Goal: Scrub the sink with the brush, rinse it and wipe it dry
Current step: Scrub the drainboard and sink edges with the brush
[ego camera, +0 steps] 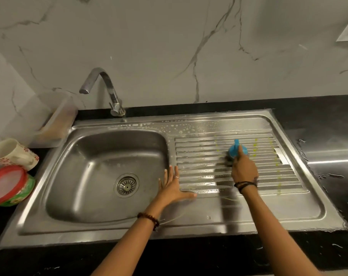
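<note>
Your right hand [243,171] is gripping the blue plastic brush [236,151] on the soapy ribbed drainboard of the stainless steel sink [209,216]; your left hand [172,188] is resting flat, fingers spread, beside the basin, under a marble-veined wall [169,46].

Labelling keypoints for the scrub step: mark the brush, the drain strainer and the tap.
brush [237,150]: head view, on its blue handle, above the right hand.
drain strainer [126,185]: head view, centre of the round metal grid in the basin floor.
tap [107,80]: head view, on the curved chrome spout.
</note>
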